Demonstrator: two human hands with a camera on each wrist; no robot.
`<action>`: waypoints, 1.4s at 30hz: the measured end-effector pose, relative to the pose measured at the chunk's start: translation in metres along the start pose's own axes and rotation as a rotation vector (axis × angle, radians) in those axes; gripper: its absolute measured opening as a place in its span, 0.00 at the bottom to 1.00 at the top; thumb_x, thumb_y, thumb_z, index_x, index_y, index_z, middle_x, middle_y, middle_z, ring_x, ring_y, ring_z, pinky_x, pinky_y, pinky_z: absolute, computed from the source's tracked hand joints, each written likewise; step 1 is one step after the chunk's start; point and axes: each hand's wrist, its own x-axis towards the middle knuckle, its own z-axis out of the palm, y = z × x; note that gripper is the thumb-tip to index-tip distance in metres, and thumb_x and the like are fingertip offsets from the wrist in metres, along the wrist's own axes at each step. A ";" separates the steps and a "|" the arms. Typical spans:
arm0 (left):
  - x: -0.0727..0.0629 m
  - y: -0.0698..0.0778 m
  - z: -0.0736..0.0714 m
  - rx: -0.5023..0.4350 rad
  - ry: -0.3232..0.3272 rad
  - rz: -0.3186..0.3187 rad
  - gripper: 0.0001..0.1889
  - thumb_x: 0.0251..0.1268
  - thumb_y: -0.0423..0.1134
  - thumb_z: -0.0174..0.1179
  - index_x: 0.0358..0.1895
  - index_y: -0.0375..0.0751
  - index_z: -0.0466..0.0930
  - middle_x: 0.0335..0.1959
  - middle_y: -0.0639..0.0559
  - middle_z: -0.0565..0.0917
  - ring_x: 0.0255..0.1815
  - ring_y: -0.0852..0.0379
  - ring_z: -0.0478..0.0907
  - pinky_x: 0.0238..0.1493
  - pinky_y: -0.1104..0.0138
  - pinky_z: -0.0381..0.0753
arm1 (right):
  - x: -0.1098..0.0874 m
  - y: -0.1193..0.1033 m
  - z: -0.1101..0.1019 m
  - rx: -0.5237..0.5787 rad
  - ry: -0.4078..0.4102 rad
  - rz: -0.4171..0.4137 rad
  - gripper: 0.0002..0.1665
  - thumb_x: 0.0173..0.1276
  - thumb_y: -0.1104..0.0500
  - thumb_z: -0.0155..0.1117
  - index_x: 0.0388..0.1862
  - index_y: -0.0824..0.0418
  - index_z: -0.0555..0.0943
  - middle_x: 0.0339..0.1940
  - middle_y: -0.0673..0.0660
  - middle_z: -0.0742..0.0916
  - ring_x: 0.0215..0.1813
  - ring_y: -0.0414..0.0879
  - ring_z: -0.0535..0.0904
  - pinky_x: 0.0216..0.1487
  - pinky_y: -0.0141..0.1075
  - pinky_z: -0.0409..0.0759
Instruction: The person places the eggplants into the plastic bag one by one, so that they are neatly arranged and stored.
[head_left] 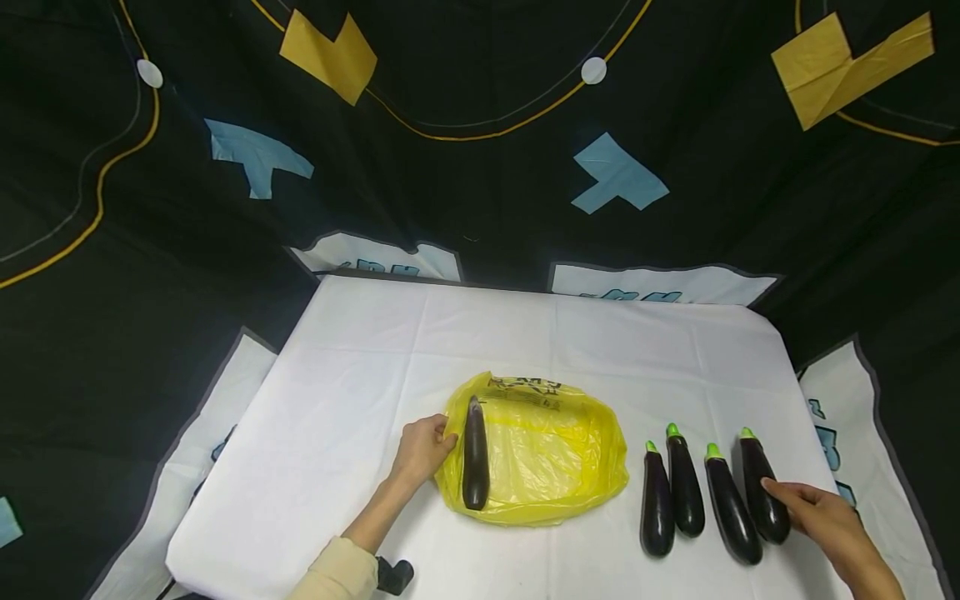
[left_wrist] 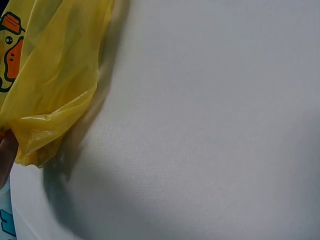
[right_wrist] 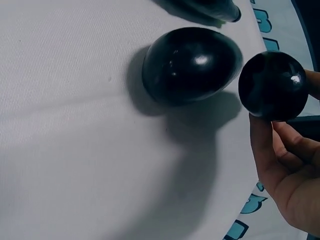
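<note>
It looks to me like a little set-up spot, though I can't tell if it's inside a home or a lab. The table (head_left: 495,337) is all white on top, with fold lines. Creased black cloth (head_left: 450,200) is behind the table and along both its sides. Past the table's back edge there are yellow shapes (head_left: 330,58), blue shapes (head_left: 621,177) and wiggly yellow lines (head_left: 465,138). White patches (head_left: 720,283) with blue marks peek out around the table.

At the left wrist view's left edge the thin yellow plastic bag (left_wrist: 57,75) and the left hand (left_wrist: 7,156) are cut off, while at the right wrist view's right edge the right hand (right_wrist: 295,185) is cropped and the glossy dark-purple eggplant (right_wrist: 272,87) it holds hides its own stem.
</note>
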 end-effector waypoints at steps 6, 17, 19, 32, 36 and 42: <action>-0.002 0.000 0.000 -0.001 0.003 0.002 0.06 0.56 0.32 0.64 0.37 0.36 0.82 0.22 0.53 0.81 0.18 0.64 0.72 0.21 0.72 0.74 | -0.005 -0.012 0.006 0.056 -0.041 -0.009 0.62 0.56 0.26 0.56 0.63 0.82 0.61 0.53 0.74 0.78 0.46 0.56 0.82 0.51 0.54 0.74; -0.003 -0.001 0.002 -0.019 -0.001 -0.007 0.07 0.56 0.32 0.63 0.38 0.36 0.82 0.23 0.52 0.82 0.18 0.64 0.73 0.21 0.72 0.74 | -0.023 -0.046 0.022 0.069 -0.105 -0.094 0.55 0.63 0.32 0.56 0.63 0.81 0.61 0.52 0.71 0.80 0.47 0.53 0.81 0.51 0.47 0.77; -0.003 -0.001 0.002 -0.026 -0.005 -0.006 0.07 0.56 0.32 0.63 0.38 0.35 0.82 0.21 0.52 0.81 0.17 0.63 0.73 0.20 0.71 0.74 | -0.025 -0.051 0.025 0.068 -0.108 -0.119 0.54 0.64 0.33 0.55 0.63 0.81 0.61 0.51 0.69 0.80 0.48 0.54 0.81 0.51 0.47 0.77; -0.002 0.001 0.002 -0.011 0.003 0.022 0.03 0.56 0.31 0.63 0.28 0.39 0.78 0.13 0.57 0.73 0.12 0.64 0.67 0.14 0.72 0.68 | -0.037 -0.066 0.047 0.067 -0.100 -0.214 0.47 0.66 0.36 0.55 0.61 0.79 0.66 0.51 0.66 0.81 0.50 0.54 0.80 0.52 0.47 0.77; -0.002 0.001 0.002 -0.004 0.002 0.009 0.04 0.56 0.32 0.63 0.27 0.40 0.78 0.13 0.57 0.73 0.13 0.65 0.67 0.14 0.72 0.68 | -0.038 -0.072 0.052 0.058 -0.108 -0.232 0.46 0.66 0.36 0.55 0.60 0.78 0.67 0.54 0.68 0.79 0.53 0.57 0.79 0.52 0.48 0.76; -0.003 0.001 0.002 -0.016 0.002 0.006 0.04 0.56 0.31 0.64 0.34 0.36 0.82 0.20 0.54 0.80 0.16 0.64 0.71 0.18 0.72 0.72 | -0.041 -0.084 0.058 0.049 -0.114 -0.279 0.41 0.67 0.38 0.56 0.57 0.75 0.72 0.55 0.67 0.78 0.53 0.55 0.79 0.53 0.47 0.76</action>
